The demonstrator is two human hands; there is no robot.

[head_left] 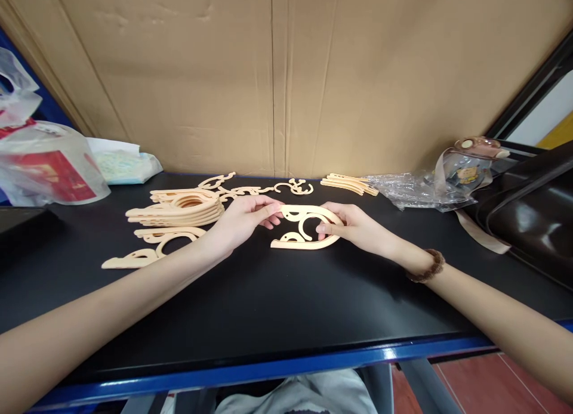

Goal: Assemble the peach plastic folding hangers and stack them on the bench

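A pale wooden cut-out piece (301, 226) with curved openings is held just above the black tabletop (286, 306) between both hands. My left hand (245, 221) pinches its upper left end with fingers and thumb closed. My right hand (351, 226) grips its right side, fingers wrapped round the curved edge. A stack of similar wooden pieces (179, 206) lies to the left of my left hand, with two single pieces (152, 247) in front of it.
Thin scroll-shaped cut-outs (264, 188) and a small pile of wooden strips (349, 184) lie near the cardboard back wall (286, 74). Plastic bags (45, 169) sit at the left. Crumpled plastic, a clear bottle (468, 166) and a dark brown bag (532, 211) are at the right.
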